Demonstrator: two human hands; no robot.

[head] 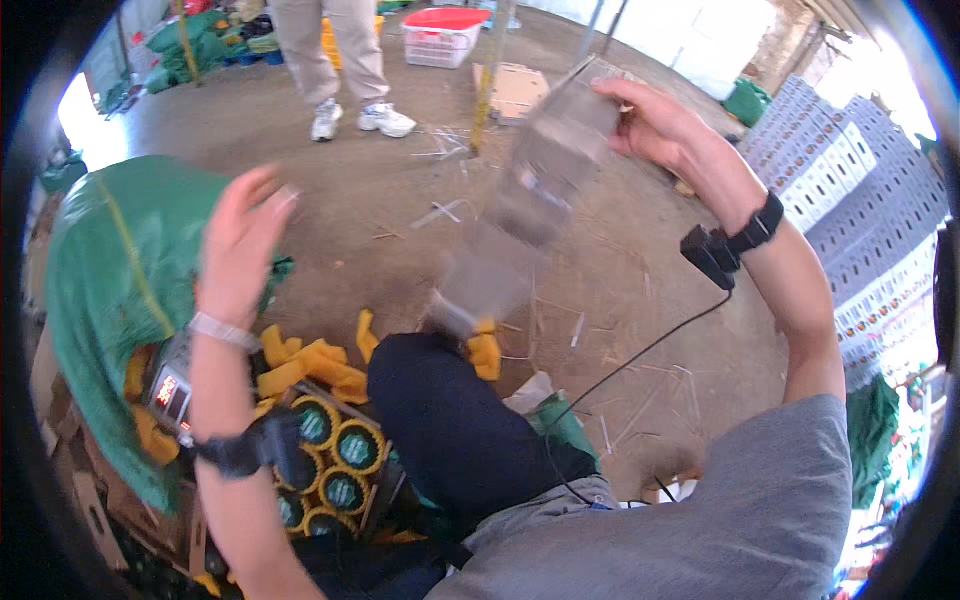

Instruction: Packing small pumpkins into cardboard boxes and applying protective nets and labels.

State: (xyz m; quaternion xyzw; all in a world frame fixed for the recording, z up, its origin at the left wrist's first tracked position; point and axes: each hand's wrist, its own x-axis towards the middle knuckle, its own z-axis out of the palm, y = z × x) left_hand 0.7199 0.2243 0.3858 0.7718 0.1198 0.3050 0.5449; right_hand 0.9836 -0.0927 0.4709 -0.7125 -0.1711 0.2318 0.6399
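Note:
My right hand grips the upper end of a long grey-brown folded piece, apparently cardboard and blurred by motion. It slants down to my dark-trousered knee; whether they touch I cannot tell. My left hand is raised and blurred, fingers apart, with nothing in it, beside a green plastic sack. Below the left forearm is a box with several round items in yellow foam collars, bearing green labels. That forearm partly hides the box and a scale with a lit red display.
Yellow foam pieces lie around the box. Ahead stands a person in light trousers, near a yellow pole and a red-and-white basket. Stacked printed cartons rise at the right. White strips litter the floor.

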